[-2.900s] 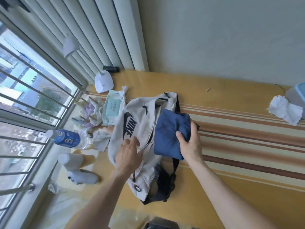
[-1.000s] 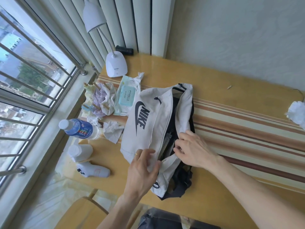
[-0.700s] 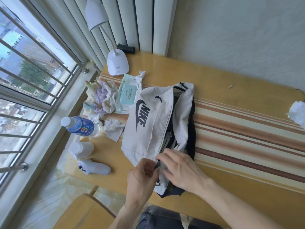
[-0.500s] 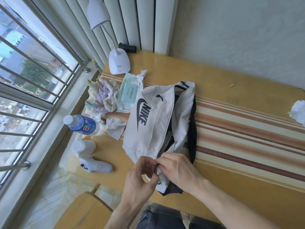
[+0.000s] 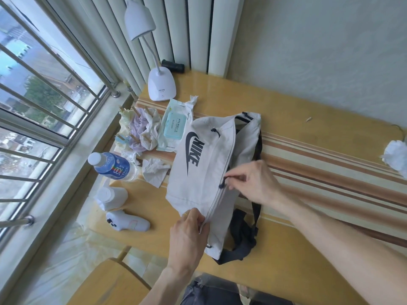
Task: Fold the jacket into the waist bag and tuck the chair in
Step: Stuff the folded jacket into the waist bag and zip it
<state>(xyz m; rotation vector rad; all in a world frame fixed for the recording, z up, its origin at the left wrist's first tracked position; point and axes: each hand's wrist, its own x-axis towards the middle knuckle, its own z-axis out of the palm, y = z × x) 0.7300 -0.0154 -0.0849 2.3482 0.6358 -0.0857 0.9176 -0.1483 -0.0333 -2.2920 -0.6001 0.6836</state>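
Observation:
A pale grey waist bag (image 5: 199, 170) with a black logo lies on the wooden table (image 5: 286, 111), its dark strap (image 5: 242, 238) bunched at the near end. The blue jacket is out of sight, hidden inside the bag. My left hand (image 5: 189, 234) pinches the bag's near end beside the zip. My right hand (image 5: 253, 181) grips the black zip pull (image 5: 223, 182) about halfway along the zip, which is closed from the near end up to the pull. A wooden chair back (image 5: 114, 280) shows at the bottom left, away from the table edge.
Left of the bag lie a wet wipes pack (image 5: 174, 128), crumpled tissues (image 5: 154, 170), a blue-labelled bottle (image 5: 112, 167), a white cup (image 5: 112, 197) and a white controller (image 5: 127, 223). A white desk lamp (image 5: 160, 86) stands at the back. White cloth (image 5: 396, 155) sits far right.
The blue jacket has gone from beside the bag into it. My right hand took the zip pull at the near end and has drawn it up along the zip; my left hand holds the near end.

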